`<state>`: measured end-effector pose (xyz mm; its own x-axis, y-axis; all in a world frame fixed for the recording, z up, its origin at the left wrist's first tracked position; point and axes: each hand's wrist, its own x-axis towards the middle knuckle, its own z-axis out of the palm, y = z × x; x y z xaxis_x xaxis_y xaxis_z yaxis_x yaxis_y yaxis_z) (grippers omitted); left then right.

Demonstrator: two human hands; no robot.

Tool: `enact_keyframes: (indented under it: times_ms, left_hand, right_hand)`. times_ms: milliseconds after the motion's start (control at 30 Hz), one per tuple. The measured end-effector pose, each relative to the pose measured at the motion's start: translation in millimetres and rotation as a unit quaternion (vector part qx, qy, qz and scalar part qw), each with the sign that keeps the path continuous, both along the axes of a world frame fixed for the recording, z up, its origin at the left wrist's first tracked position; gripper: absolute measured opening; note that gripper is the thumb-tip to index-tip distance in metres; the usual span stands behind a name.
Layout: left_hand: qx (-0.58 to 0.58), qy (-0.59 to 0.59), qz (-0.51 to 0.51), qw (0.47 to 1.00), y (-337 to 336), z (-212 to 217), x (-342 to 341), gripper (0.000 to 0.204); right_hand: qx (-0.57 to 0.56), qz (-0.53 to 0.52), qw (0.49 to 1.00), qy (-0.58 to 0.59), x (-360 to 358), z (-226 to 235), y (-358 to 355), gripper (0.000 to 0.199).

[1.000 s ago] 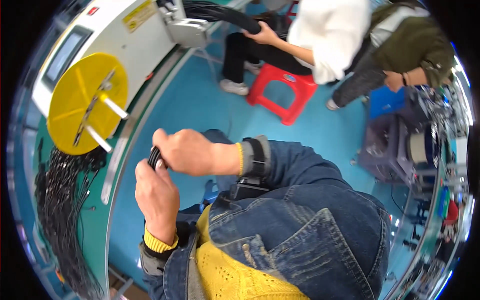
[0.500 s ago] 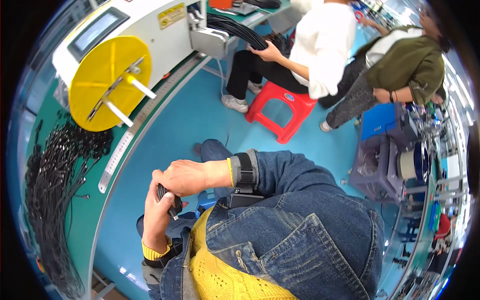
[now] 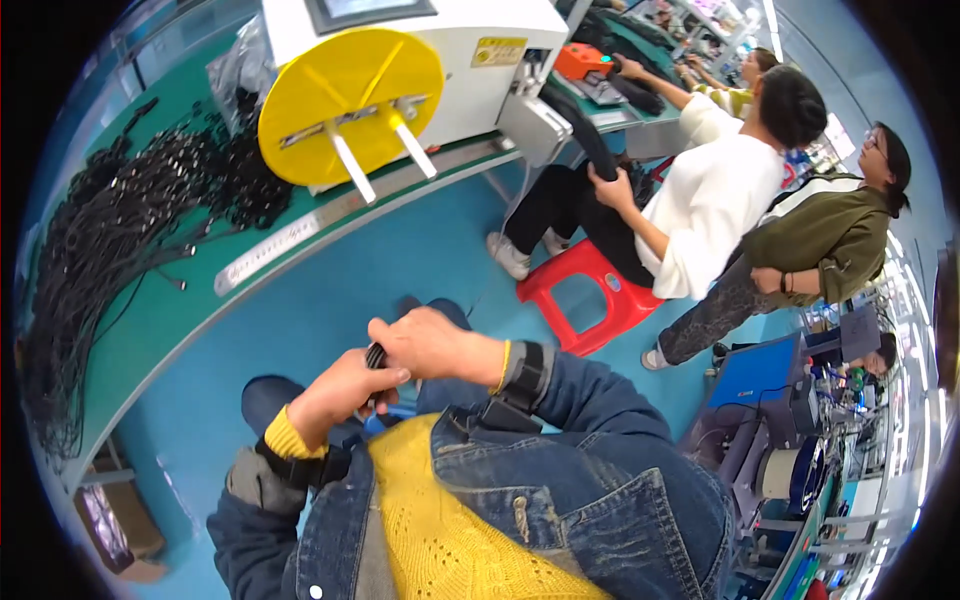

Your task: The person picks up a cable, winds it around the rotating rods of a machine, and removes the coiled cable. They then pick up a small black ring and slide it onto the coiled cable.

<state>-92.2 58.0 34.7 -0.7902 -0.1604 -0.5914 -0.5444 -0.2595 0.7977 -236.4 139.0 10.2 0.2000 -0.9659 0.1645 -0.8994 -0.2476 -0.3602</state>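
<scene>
Both hands meet above the lap, left hand (image 3: 335, 395) and right hand (image 3: 430, 343) clenched around a small black cable bundle (image 3: 375, 356), while heaps of loose black cables (image 3: 130, 215) wait untouched on the green bench (image 3: 175, 315).

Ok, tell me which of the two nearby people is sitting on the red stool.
The person in the white top, holding black cables at the bench. The one in the olive jacket sits behind, arms folded, off the red stool.
</scene>
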Motion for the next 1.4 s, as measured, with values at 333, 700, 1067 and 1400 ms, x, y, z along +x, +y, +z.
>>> enact_keyframes:
  times_ms: [333,700,1067,1400]
  left_hand:
    - [0.041,0.107,0.024,0.993,-11,-32,-11,0.024]
    - [0.282,0.026,0.007,0.959,-29,-49,-2,0.043]
    - [0.247,0.039,0.002,0.968,-33,-52,10,0.035]
    - [0.216,0.029,0.044,0.975,-16,-60,32,0.014]
  right_hand:
    - [0.026,-0.025,0.950,-0.311,-12,-14,-18,0.016]
    - [0.111,-0.026,0.983,-0.141,-12,-29,-32,0.017]
    - [0.139,-0.069,0.922,-0.354,5,-28,-26,0.013]
    - [0.069,0.018,0.993,-0.094,25,-34,-38,0.021]
